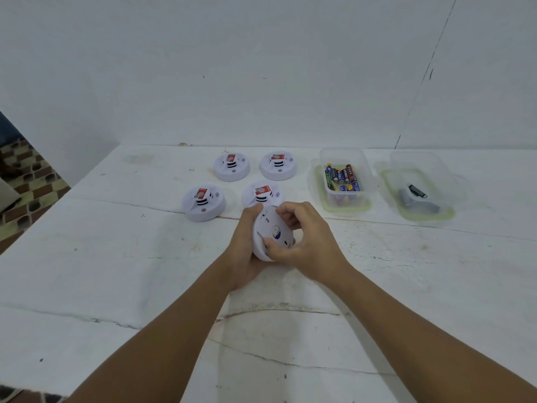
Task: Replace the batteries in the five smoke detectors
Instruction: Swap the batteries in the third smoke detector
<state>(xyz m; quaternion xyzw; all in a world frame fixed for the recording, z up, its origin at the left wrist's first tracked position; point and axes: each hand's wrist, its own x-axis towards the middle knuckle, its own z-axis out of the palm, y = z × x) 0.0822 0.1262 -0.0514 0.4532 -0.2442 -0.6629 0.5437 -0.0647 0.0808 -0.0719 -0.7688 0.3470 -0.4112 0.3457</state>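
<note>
While four smoke detectors (pixel 240 184) sit at eleven to twelve o'clock on the white table (pixel 116 257), the fifth detector (pixel 271 232) is held tilted at the centre. The left hand (pixel 247 251) cups its rim from nine o'clock; the right hand (pixel 302 242) pinches its back face from three. This looks like opening or closing the back cover. At one o'clock stands a tub of batteries (pixel 343 177), and at two another tub (pixel 418 190) holding a few dark cells. The next move probably calls for a firm twist.

White table (pixel 116 257), white wall (pixel 232 68), patterned floor (pixel 35 175).
</note>
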